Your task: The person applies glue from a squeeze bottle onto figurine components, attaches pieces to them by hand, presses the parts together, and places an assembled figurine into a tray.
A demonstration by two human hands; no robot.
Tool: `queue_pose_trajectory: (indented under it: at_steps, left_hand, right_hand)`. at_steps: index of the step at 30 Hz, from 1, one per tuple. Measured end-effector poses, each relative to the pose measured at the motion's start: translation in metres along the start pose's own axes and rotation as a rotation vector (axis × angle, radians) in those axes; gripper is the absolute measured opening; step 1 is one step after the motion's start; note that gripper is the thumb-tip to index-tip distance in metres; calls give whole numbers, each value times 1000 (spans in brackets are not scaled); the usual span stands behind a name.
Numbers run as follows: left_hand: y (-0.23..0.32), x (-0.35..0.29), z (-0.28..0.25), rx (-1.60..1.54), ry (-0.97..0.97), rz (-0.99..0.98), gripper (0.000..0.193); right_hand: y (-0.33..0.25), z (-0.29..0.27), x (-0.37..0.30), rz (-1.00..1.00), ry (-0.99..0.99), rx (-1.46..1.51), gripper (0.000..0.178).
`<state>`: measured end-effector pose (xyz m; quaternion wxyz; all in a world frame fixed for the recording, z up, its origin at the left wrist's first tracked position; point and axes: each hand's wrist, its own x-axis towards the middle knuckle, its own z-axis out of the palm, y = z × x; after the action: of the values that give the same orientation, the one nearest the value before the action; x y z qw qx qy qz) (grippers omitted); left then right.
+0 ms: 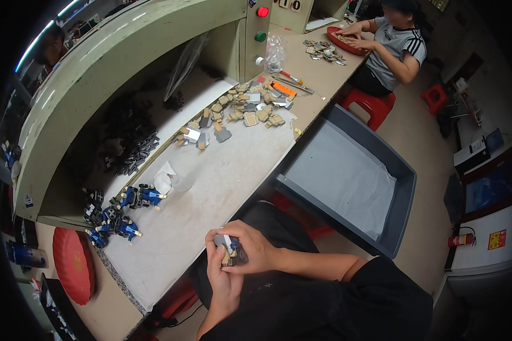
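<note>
Close to my body, just off the table's near edge, both hands are closed together around a small plastic toy piece [228, 245] with grey, white, tan and dark blue parts. My left hand [222, 284] grips it from below and the left, thumb up against it. My right hand [257, 248] wraps over its right side, and the fingers hide much of it. On the table to the left lie several blue-and-black toy figures [125, 213] with wheels and tan ends. Farther up the table spreads a pile of tan, grey and white plastic pieces [250, 108].
A curved green booth [136, 45] holds heaps of black parts [136, 142]. A grey bin [401, 227] stands right of the table. A red tray [74, 267] sits at the left. Beyond, a co-worker [395, 51] works over a red dish [347, 42]. A knife-like tool [293, 84] lies near the pile.
</note>
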<state>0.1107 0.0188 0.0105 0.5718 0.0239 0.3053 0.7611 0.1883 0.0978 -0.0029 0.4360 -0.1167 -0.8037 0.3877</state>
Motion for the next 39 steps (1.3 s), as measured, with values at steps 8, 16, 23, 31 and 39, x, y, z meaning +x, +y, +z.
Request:
queue_pose_trajectory:
  at_steps: [8, 16, 23, 31, 39]
  left_hand:
    - [0, -2, 4, 44, -79, -11, 36]
    - [3, -13, 8, 91, -130, -31, 36]
    - [-5, -9, 3, 35, -87, -35, 33]
    - [-6, -8, 4, 21, 31, -85, 31]
    - [-7, 8, -10, -17, -36, -41, 31]
  right_hand:
    - [2, 1, -5, -45, 81, 1, 71]
    - [-9, -1, -11, -107, 126, -78, 73]
    - [-10, -1, -13, -23, 120, -26, 70]
    - [-8, 0, -14, 1, 168, -21, 63]
    - [-3, 2, -13, 195, 51, -5, 59]
